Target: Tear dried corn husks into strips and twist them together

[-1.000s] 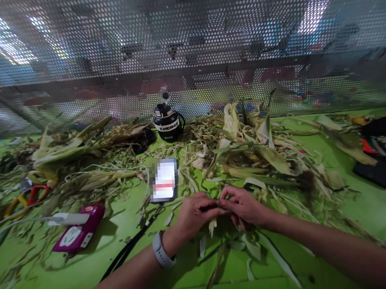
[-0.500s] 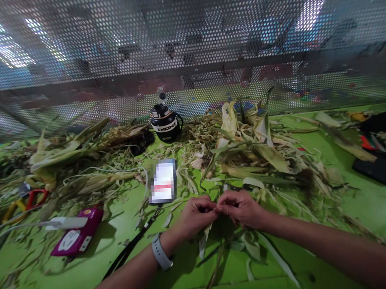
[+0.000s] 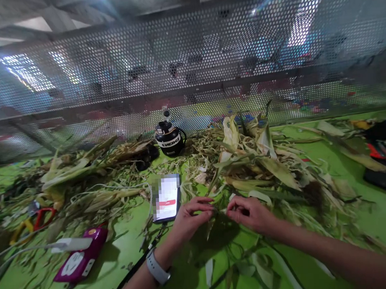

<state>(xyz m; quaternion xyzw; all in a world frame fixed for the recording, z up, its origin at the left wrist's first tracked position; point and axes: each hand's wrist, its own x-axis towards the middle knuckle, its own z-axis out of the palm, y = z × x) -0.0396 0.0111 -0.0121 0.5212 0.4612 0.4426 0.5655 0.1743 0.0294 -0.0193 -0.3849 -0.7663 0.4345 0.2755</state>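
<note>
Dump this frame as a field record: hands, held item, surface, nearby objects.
left hand: pinches one end of husk strip; watch on wrist
right hand: pinches the other end
surface: green table, strewn with corn husks
nearby: phone by the left hand, magenta device at left, black jug at back
backdrop: perforated metal screen

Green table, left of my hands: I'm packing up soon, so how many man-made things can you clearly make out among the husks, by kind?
Phone: 1
Black jug: 1
Magenta gadget: 1
Red-and-yellow-handled tool: 1
White plug with cable: 1
Black strap: 1
Total: 6
</note>
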